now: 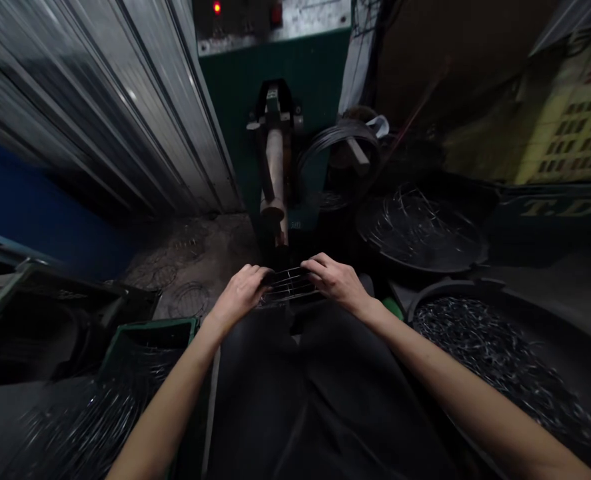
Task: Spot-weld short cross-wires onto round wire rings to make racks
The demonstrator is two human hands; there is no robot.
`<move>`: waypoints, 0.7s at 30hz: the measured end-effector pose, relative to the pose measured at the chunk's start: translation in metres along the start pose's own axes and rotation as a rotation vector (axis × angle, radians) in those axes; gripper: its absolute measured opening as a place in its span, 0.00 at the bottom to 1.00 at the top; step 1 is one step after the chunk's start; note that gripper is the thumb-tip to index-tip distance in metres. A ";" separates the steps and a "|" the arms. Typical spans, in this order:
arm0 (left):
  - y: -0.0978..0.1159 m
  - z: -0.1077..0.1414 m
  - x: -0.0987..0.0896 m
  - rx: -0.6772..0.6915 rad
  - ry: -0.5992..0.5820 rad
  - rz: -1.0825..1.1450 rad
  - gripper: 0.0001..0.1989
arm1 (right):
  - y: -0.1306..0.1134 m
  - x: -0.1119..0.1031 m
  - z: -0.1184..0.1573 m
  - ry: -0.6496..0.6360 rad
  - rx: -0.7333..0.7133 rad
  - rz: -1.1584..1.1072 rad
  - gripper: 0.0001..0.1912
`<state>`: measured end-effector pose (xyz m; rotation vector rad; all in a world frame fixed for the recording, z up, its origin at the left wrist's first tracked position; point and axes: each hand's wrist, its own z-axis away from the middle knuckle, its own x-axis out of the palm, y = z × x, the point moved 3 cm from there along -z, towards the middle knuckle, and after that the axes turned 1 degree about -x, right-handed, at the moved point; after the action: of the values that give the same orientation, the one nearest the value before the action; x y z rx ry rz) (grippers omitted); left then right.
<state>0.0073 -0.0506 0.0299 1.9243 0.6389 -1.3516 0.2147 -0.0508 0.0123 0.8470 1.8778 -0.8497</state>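
A small wire rack of thin metal rods spans the gap between my two hands, just below the welding machine's lower arm. My left hand is closed on its left side, and my right hand grips the right side with bent fingers. The rack's outer ends are hidden behind my fingers. Above it, the spot welding machine reaches out from a green cabinet with a red light lit. Beneath my hands lies dark cloth over my lap.
On the right stand a wide tub of small metal pieces and a round basin with loose wires. At the left is a green crate beside bundled wire rods. A wire coil hangs by the machine; a yellow crate sits farther back.
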 end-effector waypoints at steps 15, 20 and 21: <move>-0.045 -0.041 -0.005 -0.006 0.006 -0.044 0.10 | 0.013 0.010 -0.046 0.055 -0.011 0.048 0.12; -0.049 -0.045 -0.006 -0.016 0.030 -0.049 0.09 | 0.013 0.011 -0.053 0.057 0.004 0.038 0.13; -0.049 -0.046 -0.007 -0.018 0.028 -0.044 0.09 | 0.013 0.011 -0.053 0.061 0.005 0.037 0.13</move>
<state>-0.0029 0.0160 0.0336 1.9284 0.7091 -1.3436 0.1982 0.0021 0.0199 0.9177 1.9071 -0.8147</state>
